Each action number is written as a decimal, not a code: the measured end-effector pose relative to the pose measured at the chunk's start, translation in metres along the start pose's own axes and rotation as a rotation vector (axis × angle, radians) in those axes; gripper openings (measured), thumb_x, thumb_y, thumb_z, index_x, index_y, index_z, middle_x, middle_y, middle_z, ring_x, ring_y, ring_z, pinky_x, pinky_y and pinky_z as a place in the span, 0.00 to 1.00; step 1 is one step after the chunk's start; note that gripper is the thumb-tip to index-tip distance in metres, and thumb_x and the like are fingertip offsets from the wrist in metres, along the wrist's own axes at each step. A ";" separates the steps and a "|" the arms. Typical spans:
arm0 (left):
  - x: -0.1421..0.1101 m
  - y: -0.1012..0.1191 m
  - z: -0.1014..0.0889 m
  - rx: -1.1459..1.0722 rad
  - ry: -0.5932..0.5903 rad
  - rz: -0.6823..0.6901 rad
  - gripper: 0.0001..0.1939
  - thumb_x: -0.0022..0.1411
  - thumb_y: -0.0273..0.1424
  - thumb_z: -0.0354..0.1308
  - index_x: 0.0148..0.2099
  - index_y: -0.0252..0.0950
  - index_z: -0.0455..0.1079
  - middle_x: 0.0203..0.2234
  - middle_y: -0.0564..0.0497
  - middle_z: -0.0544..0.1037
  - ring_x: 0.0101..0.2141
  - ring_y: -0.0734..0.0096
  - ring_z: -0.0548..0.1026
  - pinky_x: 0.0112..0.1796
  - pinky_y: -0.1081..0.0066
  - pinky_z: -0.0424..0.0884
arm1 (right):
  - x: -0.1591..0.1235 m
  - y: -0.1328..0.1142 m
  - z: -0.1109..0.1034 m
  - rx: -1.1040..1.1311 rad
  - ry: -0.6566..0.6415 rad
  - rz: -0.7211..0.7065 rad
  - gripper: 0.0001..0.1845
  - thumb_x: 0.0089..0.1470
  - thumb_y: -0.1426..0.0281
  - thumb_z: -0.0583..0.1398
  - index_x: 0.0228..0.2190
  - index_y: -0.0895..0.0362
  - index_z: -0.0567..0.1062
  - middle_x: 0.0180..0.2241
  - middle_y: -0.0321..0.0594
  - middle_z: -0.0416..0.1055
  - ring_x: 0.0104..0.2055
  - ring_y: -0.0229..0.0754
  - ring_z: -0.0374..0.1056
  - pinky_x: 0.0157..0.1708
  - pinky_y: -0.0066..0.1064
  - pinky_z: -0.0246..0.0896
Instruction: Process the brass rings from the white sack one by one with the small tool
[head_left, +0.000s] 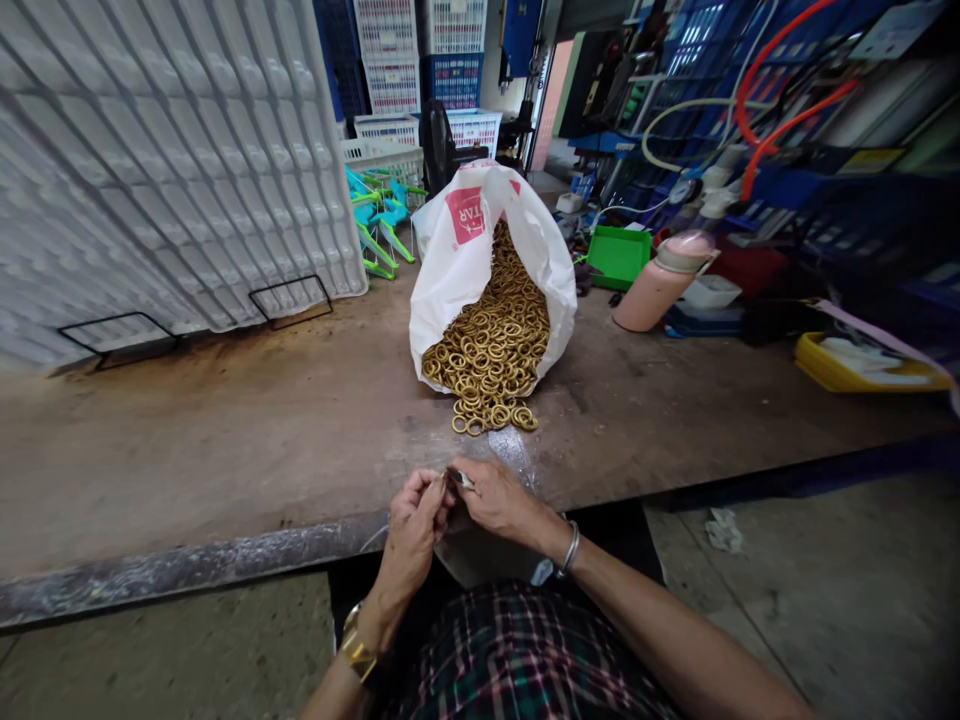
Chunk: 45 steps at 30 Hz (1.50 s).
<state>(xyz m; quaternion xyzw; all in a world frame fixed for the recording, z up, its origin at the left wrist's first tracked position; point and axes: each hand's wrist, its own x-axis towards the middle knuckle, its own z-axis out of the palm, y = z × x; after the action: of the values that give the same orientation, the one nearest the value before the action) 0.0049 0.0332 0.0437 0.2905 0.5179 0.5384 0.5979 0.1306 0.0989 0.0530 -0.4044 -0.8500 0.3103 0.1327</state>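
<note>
My left hand is closed in a pinch above the table's front edge, with what looks like a gold-coloured ring at its fingertips, mostly hidden. Right beside it, my right hand is closed around a small tool with a pale end and a dark part. Its tip meets the left fingertips, and its exact kind is hidden by the fingers. Beyond both hands, a white plastic bag lies on its side with its mouth towards me. Many gold-coloured metal rings fill it, and some spill onto the table.
The brown table carries stacked white ribbed trays at left, with black wire stands by them. Turquoise and green clips lie behind. To the right are a green tray, a pink bottle and a yellow tray.
</note>
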 end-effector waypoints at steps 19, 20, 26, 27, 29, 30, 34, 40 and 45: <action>-0.011 0.005 0.006 -0.088 -0.024 -0.042 0.16 0.53 0.43 0.57 0.28 0.35 0.61 0.19 0.58 0.64 0.16 0.84 0.55 0.16 0.80 0.49 | 0.016 0.009 -0.007 -0.362 0.034 0.183 0.14 0.50 0.77 0.49 0.39 0.58 0.66 0.34 0.43 0.71 0.33 0.40 0.66 0.30 0.28 0.49; -0.010 0.005 0.006 -0.129 -0.019 -0.049 0.16 0.53 0.43 0.57 0.28 0.35 0.61 0.19 0.57 0.65 0.16 0.84 0.56 0.16 0.80 0.50 | 0.018 0.011 -0.009 -0.366 0.075 0.192 0.15 0.50 0.77 0.49 0.41 0.58 0.66 0.35 0.43 0.71 0.35 0.41 0.67 0.31 0.28 0.49; -0.004 0.005 0.005 -0.277 0.029 -0.060 0.15 0.52 0.41 0.59 0.28 0.34 0.62 0.22 0.54 0.69 0.17 0.83 0.60 0.17 0.79 0.53 | 0.035 0.010 -0.011 -0.450 0.097 0.251 0.15 0.54 0.71 0.50 0.45 0.55 0.62 0.37 0.45 0.72 0.38 0.43 0.68 0.33 0.29 0.52; -0.003 0.005 0.004 -0.296 0.029 -0.059 0.14 0.51 0.40 0.59 0.29 0.35 0.62 0.22 0.55 0.69 0.17 0.82 0.60 0.16 0.79 0.54 | 0.037 0.009 -0.011 -0.468 0.083 0.255 0.14 0.55 0.70 0.50 0.44 0.56 0.63 0.37 0.46 0.72 0.37 0.43 0.68 0.33 0.29 0.52; -0.003 0.007 0.003 -0.339 0.022 -0.077 0.13 0.51 0.38 0.59 0.34 0.36 0.63 0.20 0.56 0.69 0.16 0.82 0.60 0.16 0.79 0.54 | 0.042 0.006 -0.009 -0.496 0.074 0.271 0.11 0.55 0.72 0.50 0.41 0.56 0.64 0.36 0.46 0.72 0.36 0.44 0.68 0.31 0.29 0.53; -0.003 0.008 0.003 -0.362 0.017 -0.098 0.13 0.51 0.36 0.59 0.37 0.37 0.63 0.20 0.57 0.69 0.16 0.81 0.60 0.16 0.79 0.54 | 0.043 0.006 -0.008 -0.507 0.078 0.277 0.11 0.55 0.73 0.49 0.41 0.56 0.64 0.35 0.46 0.72 0.36 0.44 0.68 0.31 0.29 0.53; -0.001 0.012 -0.002 -0.474 0.014 -0.172 0.13 0.46 0.34 0.62 0.33 0.33 0.66 0.22 0.53 0.70 0.20 0.79 0.65 0.17 0.79 0.56 | 0.045 0.005 -0.005 -0.517 0.102 0.273 0.13 0.54 0.78 0.48 0.39 0.55 0.65 0.34 0.46 0.72 0.35 0.44 0.69 0.30 0.29 0.52; 0.007 0.013 -0.003 -0.488 0.086 -0.197 0.15 0.43 0.34 0.65 0.28 0.33 0.63 0.25 0.51 0.72 0.25 0.76 0.70 0.18 0.79 0.59 | 0.042 0.017 -0.005 -0.377 0.169 0.245 0.13 0.49 0.78 0.51 0.38 0.56 0.67 0.32 0.41 0.72 0.33 0.41 0.67 0.29 0.28 0.49; 0.018 0.015 0.002 -0.247 0.109 -0.048 0.20 0.46 0.37 0.63 0.40 0.35 0.63 0.20 0.57 0.68 0.20 0.78 0.65 0.16 0.81 0.57 | 0.038 0.020 -0.014 0.092 0.207 0.146 0.08 0.53 0.70 0.51 0.30 0.58 0.69 0.25 0.36 0.68 0.29 0.36 0.61 0.29 0.25 0.50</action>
<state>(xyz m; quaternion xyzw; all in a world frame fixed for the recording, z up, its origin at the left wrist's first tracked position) -0.0003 0.0540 0.0520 0.1725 0.4862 0.5984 0.6129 0.1252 0.1438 0.0505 -0.4884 -0.7851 0.3143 0.2150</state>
